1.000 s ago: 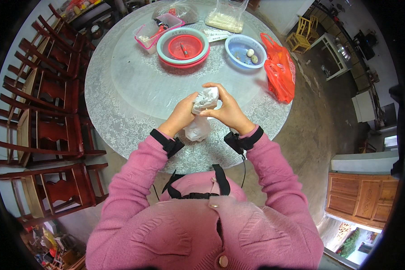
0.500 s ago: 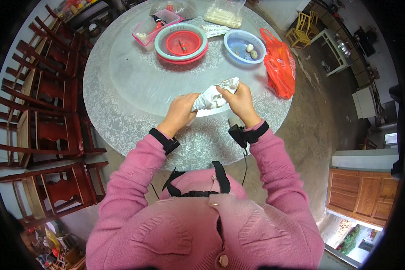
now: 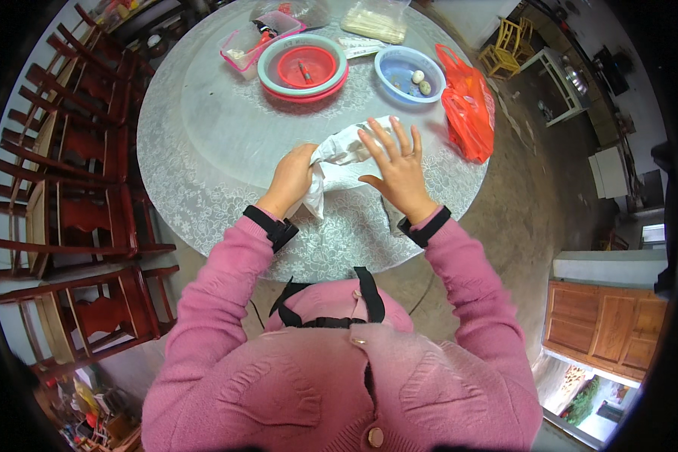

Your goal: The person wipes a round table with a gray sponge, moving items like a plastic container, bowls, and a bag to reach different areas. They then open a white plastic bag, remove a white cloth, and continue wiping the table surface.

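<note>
A crumpled white cloth (image 3: 345, 143) with greyish smudges hangs loosely above the near half of the round table. My left hand (image 3: 294, 179) is closed around its left end, and a corner dangles below the fingers. Palm down, my right hand (image 3: 401, 172) hovers at the cloth's right side with fingers spread wide, gripping nothing. Whether its fingers touch the cloth I cannot tell. Beyond it, a blue basin (image 3: 383, 84) holds a white egg (image 3: 418, 77) and a duller, greyish egg (image 3: 425, 88). A greyish object (image 3: 391, 214) beside my right wrist is partly hidden.
A red plastic bag (image 3: 468, 113) lies at the table's right edge. Farther back are stacked green and red basins (image 3: 267, 84), a pink-rimmed clear container (image 3: 237, 47) and a clear bag of pale sticks (image 3: 377, 24). Dark red wooden chairs (image 3: 102, 222) line the left wall.
The cloth, bunched between both hands before, is now spread out more. My right hand has let go and opened its fingers; my left keeps hold and has shifted slightly left.
</note>
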A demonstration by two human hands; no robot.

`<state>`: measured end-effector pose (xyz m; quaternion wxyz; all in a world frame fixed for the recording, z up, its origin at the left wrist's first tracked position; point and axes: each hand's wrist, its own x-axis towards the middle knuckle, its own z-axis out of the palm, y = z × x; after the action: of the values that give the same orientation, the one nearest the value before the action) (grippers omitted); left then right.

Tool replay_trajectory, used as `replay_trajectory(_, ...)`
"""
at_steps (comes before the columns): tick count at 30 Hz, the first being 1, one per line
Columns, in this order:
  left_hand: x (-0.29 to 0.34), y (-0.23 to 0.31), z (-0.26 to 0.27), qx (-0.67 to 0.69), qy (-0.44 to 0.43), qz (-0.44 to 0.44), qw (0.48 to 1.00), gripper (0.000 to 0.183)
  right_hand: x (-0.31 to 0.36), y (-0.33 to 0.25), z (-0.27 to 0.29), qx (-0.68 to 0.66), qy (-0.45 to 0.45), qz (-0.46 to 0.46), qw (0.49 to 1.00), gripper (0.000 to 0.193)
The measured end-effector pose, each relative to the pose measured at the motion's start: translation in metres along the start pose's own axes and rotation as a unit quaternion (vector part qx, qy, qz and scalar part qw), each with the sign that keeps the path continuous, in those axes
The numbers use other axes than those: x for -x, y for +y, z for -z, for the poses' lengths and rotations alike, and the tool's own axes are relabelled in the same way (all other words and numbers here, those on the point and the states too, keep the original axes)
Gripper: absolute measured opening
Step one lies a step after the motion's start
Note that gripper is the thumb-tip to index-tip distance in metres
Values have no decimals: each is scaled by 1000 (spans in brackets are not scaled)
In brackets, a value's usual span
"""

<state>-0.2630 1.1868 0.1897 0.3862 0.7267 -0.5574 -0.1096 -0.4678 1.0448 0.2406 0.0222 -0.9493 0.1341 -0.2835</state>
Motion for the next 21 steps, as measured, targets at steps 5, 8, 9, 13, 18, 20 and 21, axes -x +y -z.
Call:
replay_trajectory(5,-8,7,-3,24,-118,15,993,26,-5,3,-14,106,-48,21,993,71)
replay_trajectory(8,-7,7,-3,36,-112,-3,993,25,-9,15,-15,75,-87,40,993,51)
replay_trajectory(9,-6,7,-3,45,-94,-21,994,25,-9,17,-13,53,-113,44,991,45)
replay_trajectory(13,-5,6,-3,-9,-70,-86,994,26,-7,23,-10,-33,-144,2,989,35)
replay_trajectory(18,-14,-5,10,-132,-55,-142,979,22,-4,23,-11,-120,-133,4,984,33)
replay_trajectory(20,-16,-9,14,-158,-45,-168,972,19,-3,20,-8,-136,-124,27,983,30)
replay_trajectory(21,-17,-10,15,-163,-41,-178,969,17,-2,18,-6,-141,-128,31,981,29)
